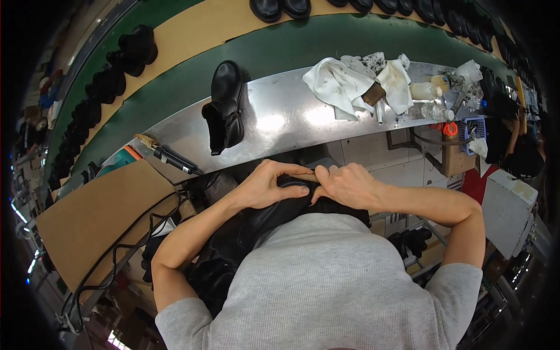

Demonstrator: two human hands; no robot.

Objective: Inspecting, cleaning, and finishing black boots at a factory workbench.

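A black leather boot (291, 182) is held close against my body, below the near edge of the metal bench. My left hand (269, 185) grips it from the left, thumb on the black leather and fingers along a tan strip (304, 177) at its far side. On the right, my right hand (349, 185) pinches the same boot with curled fingers. Whether a small tool sits in those fingers is hidden. A finished-looking black ankle boot with a side strap (226, 108) lies on the bench, its opening toward me.
On the metal bench (274, 125) lie stained white cloths (341, 87), plastic bottles (429, 91) and a black hand tool with a cord (175, 159). Beyond runs a green and tan conveyor (192, 29) with rows of black shoes. A cardboard sheet (105, 216) stands left; a grey box (507, 207) right.
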